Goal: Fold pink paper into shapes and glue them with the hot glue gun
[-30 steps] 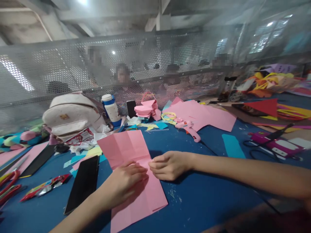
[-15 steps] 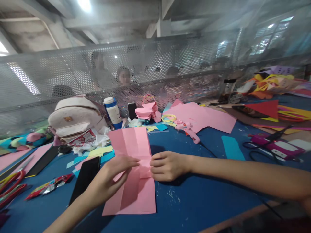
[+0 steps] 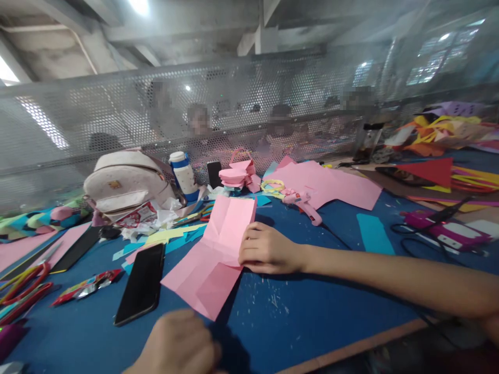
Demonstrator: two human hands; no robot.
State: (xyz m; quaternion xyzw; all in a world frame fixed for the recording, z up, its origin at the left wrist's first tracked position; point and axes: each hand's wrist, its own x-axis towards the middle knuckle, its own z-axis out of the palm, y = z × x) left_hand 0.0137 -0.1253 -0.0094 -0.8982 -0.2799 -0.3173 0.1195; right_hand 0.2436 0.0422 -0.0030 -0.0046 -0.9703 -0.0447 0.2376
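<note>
A creased pink paper sheet (image 3: 218, 254) lies slanted on the blue table (image 3: 304, 311), its far end lifted a little. My right hand (image 3: 267, 248) grips the sheet's right edge with curled fingers. My left hand (image 3: 179, 345) is drawn back to the near edge of the table, away from the paper, fingers curled in a loose fist with nothing seen in it. A black phone (image 3: 142, 283) lies just left of the sheet.
A white backpack (image 3: 125, 182), a white-and-blue bottle (image 3: 184, 175), a pink glue gun (image 3: 302, 202), loose pink sheets (image 3: 327, 184), paper scraps and red scissors (image 3: 23, 283) lie around. A perforated metal screen (image 3: 234, 114) closes the far side, with people behind it.
My left hand has let go of the pink sheet and pulled back toward me. My right hand has turned the sheet so it lies slanted, and shifted slightly farther away.
</note>
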